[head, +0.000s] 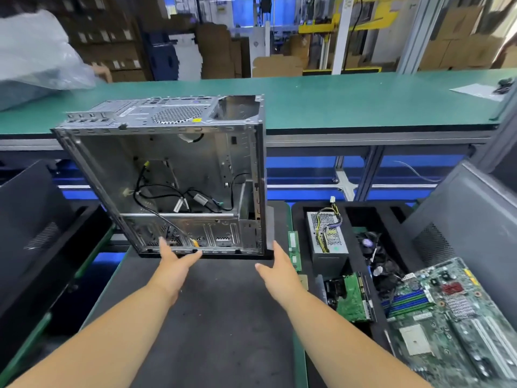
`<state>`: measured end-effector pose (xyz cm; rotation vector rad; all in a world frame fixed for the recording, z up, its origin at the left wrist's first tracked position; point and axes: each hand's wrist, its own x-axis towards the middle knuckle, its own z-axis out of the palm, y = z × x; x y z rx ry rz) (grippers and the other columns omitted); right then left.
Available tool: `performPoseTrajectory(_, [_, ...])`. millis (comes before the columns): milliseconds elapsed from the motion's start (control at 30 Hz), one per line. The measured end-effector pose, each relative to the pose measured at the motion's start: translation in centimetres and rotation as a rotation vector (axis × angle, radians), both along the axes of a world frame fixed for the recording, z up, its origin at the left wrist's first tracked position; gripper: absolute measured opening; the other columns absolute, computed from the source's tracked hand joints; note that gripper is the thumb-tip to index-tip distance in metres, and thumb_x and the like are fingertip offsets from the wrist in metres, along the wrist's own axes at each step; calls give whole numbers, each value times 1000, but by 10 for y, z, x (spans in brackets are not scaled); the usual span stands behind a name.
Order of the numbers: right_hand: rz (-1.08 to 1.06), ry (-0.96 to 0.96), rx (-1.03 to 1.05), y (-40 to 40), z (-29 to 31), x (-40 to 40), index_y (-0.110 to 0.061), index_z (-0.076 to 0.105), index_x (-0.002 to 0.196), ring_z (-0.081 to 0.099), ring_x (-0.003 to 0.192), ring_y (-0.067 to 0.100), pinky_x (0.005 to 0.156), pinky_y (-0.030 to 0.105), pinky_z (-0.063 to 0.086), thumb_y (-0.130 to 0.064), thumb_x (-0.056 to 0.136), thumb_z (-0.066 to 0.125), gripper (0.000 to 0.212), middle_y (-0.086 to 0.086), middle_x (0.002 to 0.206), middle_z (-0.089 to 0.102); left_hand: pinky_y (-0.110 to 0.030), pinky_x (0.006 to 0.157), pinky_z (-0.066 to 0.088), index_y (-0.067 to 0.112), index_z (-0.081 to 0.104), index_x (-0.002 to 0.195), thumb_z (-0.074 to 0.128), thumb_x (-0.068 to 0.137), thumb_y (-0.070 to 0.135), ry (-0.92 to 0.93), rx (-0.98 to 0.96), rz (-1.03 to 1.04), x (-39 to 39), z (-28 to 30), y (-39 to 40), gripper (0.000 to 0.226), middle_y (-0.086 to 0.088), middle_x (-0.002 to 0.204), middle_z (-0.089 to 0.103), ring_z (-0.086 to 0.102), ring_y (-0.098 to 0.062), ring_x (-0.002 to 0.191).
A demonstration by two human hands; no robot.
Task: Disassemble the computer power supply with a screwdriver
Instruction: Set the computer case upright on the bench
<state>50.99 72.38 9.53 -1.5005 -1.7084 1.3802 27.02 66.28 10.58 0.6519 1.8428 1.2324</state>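
Bright, even overhead light fills the workspace, and the open computer case [179, 175] serves as the clearest reference: its bare metal walls catch soft grey sheen without harsh glare, and its inside is lit well enough to show the cables. Shadows are faint; a weak one lies on the dark mat [223, 317] just in front of the case. Behind the case, the green bench [363, 102] is evenly lit and the stacked cartons beyond it look softer and dimmer. To the left of the case, a pale plastic bag [36, 60] is smeared and nearly blown out. Straight edges bow outward toward the borders, a wide-angle effect, and the circuit board [453, 317] right of the case looks slightly soft.
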Motion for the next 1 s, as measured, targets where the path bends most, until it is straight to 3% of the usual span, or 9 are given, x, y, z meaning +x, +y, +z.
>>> performPoseTrajectory(167, [45,-27,50,11,10,-7,-26,7,160,22,150,18,116,33,25,-32,98,58,80,-8,165,14,-50,117,13,50,-19,148,74,85,39,-52,60,78,-14,14,5,113,9,165,-3,10,-21,151])
performPoseTrajectory(233, [60,-86,69,16,15,-15,-28,1,159,25,149,22,112,35,30,-36,99,56,82,-6,165,15,-50,120,13,56,-15,148,75,78,53,-137,97,95,-13,20,9,114,10,165,1,12,-23,151])
performPoseTrajectory(300, [49,-151,51,21,18,-24,-29,-6,159,41,138,28,99,36,40,-38,101,53,83,2,159,33,-51,122,14,57,-8,149,72,67,67,-193,126,84,-14,23,14,115,7,166,8,15,-26,151])
performPoseTrajectory(367, [21,-240,36,26,18,-32,-28,-9,158,55,110,31,83,36,44,-39,103,48,80,10,128,56,-50,122,11,58,-13,147,67,76,66,-225,115,41,-15,25,20,107,8,166,6,13,-25,152])
performPoseTrajectory(433, [-12,-350,67,31,18,-35,-24,-3,159,60,101,33,77,37,46,-36,106,40,69,13,118,64,-50,123,10,59,-20,144,66,75,65,-233,107,4,-14,25,24,110,7,166,5,12,-25,152])
performPoseTrajectory(667, [-62,-428,111,48,18,-39,-21,21,158,56,121,31,92,37,48,-30,108,35,53,12,137,58,-53,122,8,60,-30,138,69,63,63,-221,85,-65,-16,24,30,125,-3,163,19,14,-22,151])
performPoseTrajectory(800, [-67,-400,124,51,19,-40,-22,31,155,57,119,33,94,40,49,-31,108,36,49,13,134,60,-52,121,7,64,-29,136,71,64,60,-248,104,-81,-21,23,34,123,1,161,26,18,-20,150])
performPoseTrajectory(867, [-67,-402,130,52,18,-41,-21,34,154,57,119,34,95,40,49,-32,107,37,48,14,133,61,-53,122,7,66,-25,137,71,63,61,-250,101,-92,-23,22,35,121,10,147,44,20,-18,149])
performPoseTrajectory(1000, [-81,-370,85,52,18,-40,-19,39,151,56,122,32,99,38,47,-34,106,42,48,11,137,59,-46,118,20,59,-18,145,66,91,44,-170,85,-94,-29,17,31,101,9,136,51,37,-15,136])
